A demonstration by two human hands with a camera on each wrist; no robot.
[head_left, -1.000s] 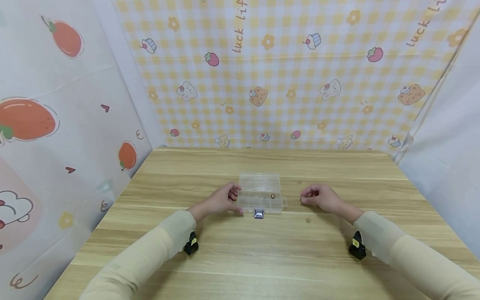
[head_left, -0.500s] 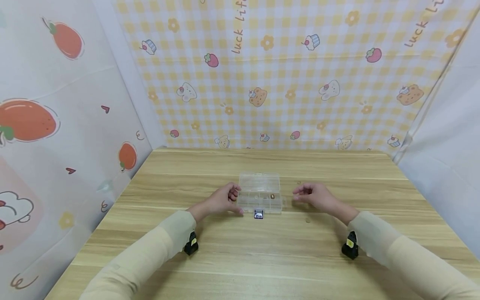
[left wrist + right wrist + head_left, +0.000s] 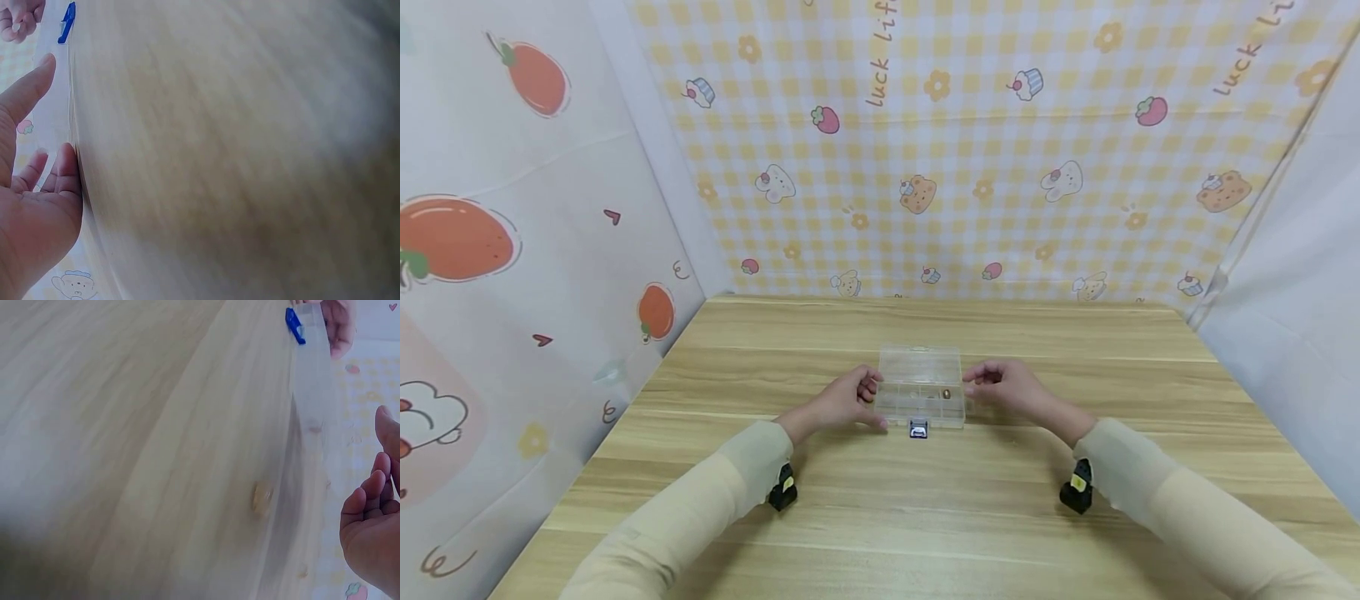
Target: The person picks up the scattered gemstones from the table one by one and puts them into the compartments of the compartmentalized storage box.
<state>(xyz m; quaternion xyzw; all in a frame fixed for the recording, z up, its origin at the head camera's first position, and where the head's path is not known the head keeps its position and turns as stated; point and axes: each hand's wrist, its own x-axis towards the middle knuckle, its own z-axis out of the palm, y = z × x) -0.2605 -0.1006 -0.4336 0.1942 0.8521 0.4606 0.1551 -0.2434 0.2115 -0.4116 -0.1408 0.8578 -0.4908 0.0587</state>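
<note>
A clear plastic compartment box [image 3: 920,408] lies on the table with its lid [image 3: 920,363] raised at the back and a blue latch [image 3: 918,429] at its front. One small brown-gold piece [image 3: 946,393] sits in a back-row compartment toward the right. My left hand [image 3: 842,402] holds the box's left end, thumb at the front corner and bent fingers along the side. At the right end, my right hand [image 3: 1011,390] has thumb and fingertips together right by the wall. A small pale piece [image 3: 16,27] shows between those fingertips in the left wrist view; its kind cannot be made out.
A small amber piece [image 3: 262,499] lies on the wooden table [image 3: 910,517] right of the box, with another small piece [image 3: 303,570] farther back. A patterned curtain [image 3: 936,150] hangs behind the table. Each wrist carries a black camera, such as the right one [image 3: 1077,487].
My right hand has moved left, with its pinched fingertips, from the table to the right end of the box. The left hand and the box have stayed in place.
</note>
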